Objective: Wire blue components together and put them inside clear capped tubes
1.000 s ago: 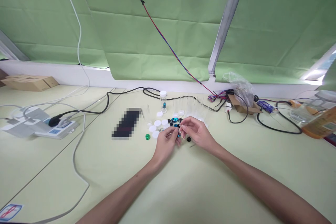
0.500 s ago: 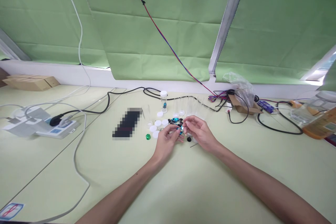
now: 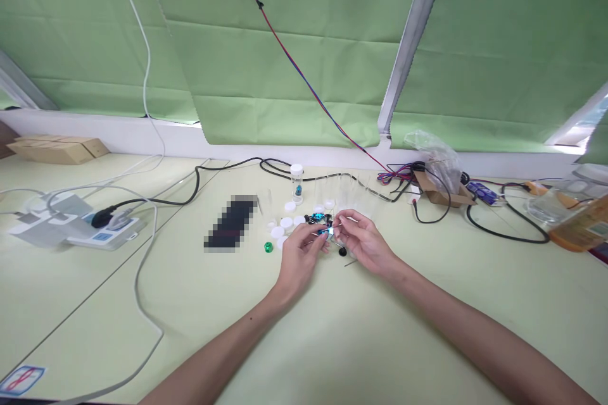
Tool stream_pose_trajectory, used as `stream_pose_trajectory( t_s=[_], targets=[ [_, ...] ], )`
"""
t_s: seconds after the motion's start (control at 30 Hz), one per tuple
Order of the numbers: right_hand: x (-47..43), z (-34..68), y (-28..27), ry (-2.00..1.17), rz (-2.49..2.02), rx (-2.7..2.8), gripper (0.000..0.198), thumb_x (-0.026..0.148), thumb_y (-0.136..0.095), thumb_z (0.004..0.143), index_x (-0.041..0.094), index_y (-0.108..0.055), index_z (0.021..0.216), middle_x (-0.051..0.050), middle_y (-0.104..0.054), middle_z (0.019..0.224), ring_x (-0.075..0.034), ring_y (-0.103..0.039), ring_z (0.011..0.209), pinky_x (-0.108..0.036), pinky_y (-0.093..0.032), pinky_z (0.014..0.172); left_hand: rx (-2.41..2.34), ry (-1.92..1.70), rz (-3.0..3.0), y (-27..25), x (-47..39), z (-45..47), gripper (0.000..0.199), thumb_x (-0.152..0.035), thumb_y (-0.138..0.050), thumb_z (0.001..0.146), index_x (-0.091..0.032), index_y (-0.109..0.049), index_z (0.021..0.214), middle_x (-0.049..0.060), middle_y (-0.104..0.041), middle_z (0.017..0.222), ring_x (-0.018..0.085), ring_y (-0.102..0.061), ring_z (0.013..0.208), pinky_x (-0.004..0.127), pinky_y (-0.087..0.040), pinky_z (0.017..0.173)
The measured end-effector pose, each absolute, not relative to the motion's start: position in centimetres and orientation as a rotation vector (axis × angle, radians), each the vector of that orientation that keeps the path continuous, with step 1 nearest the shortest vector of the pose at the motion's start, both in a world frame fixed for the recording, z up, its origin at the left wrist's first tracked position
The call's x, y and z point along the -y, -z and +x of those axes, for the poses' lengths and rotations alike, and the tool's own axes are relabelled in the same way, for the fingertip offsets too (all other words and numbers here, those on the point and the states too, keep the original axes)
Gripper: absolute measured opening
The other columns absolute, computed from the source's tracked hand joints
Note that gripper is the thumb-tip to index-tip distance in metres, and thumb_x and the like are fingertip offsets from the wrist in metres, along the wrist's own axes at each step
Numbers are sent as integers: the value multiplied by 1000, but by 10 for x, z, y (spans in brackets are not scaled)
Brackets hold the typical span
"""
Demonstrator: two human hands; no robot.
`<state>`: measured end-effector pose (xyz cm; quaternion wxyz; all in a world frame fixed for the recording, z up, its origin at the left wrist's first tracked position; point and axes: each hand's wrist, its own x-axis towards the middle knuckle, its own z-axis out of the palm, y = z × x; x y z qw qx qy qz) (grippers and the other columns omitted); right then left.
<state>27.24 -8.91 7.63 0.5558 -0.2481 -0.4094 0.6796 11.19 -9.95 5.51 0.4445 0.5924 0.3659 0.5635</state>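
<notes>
My left hand [image 3: 300,254] pinches small blue part [image 3: 325,231] over surface [image 3: 304,342], nearer far edge than near one. Right hand [image 3: 365,245]: fingertips bunched at part's right side; whether they grip anything, cannot tell. Best, I judge: keep left pinch steady, right fingers light, black piece [image 3: 342,252] just beside undisturbed. Versus second ago: my fingertips slightly farther apart, more blue-white showing between.
</notes>
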Motion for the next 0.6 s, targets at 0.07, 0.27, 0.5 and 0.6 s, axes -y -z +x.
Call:
stream_pose_trajectory(
  t_s=[0.07, 0.27, 0.5, 0.6],
  targets=[
    [89, 272, -77, -1613, -584, 955, 15, 28, -76, 78, 20, -67, 86, -1, -63, 85, -10, -58, 71, -25, -46, 70, -890, -1397, 1464, -54, 99, 112, 19, -30, -65, 83, -21, -72, 99, 4, -61, 92, 15, -66, 70, 32, -59, 67],
    [90, 272, -77, -1631, -582, 954, 18, 29, -76, 78, 20, -67, 91, -1, -63, 84, -10, -57, 70, -25, -45, 68, -917, -1387, 1478, -54, 99, 111, 18, -29, -65, 84, -21, -72, 98, 4, -62, 90, 17, -67, 72, 32, -60, 66],
    [94, 270, -81, -1646, -561, 968, 18, 29, -75, 79, 21, -68, 94, 0, -61, 84, -10, -55, 67, -26, -45, 66, -879, -1363, 1433, -59, 102, 114, 20, -31, -63, 85, -19, -68, 100, 7, -67, 96, 18, -68, 72, 34, -60, 65],
    [94, 270, -81, -1643, -545, 972, 17, 28, -74, 80, 21, -68, 93, 0, -60, 85, -10, -55, 67, -25, -45, 66, -870, -1369, 1439, -62, 104, 115, 19, -32, -63, 84, -19, -68, 98, 6, -67, 93, 17, -68, 69, 34, -60, 65]
  ],
)
